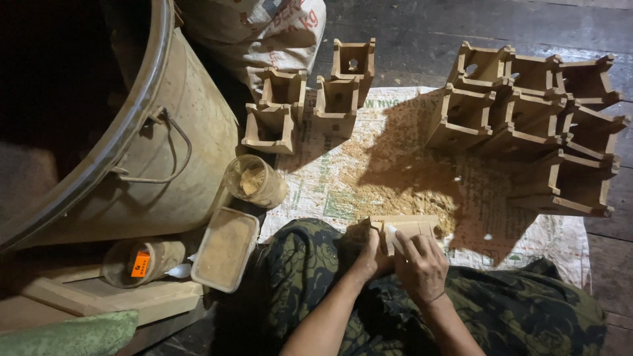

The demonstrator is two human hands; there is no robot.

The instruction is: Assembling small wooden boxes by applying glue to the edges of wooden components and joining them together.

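while the wooden mould (412,226) lies crosswise just past my knees, my left hand (371,258) clamps its near end and my right hand (422,267) pinches a small white piece (390,233) over it.

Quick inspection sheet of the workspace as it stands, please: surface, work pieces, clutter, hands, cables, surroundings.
Surface: woven sack mat on a dark plank floor, sawdust-like powder spread on it.
Job's things: wooden box held at the lap; stack of wooden boxes at right, smaller group ahead.
Clutter: clear jar, rectangular tub, second jar, all with powder.
Grippers: left hand and right hand both grip the box.
Cables: nothing seen.
Surroundings: large metal drum, filled sack.
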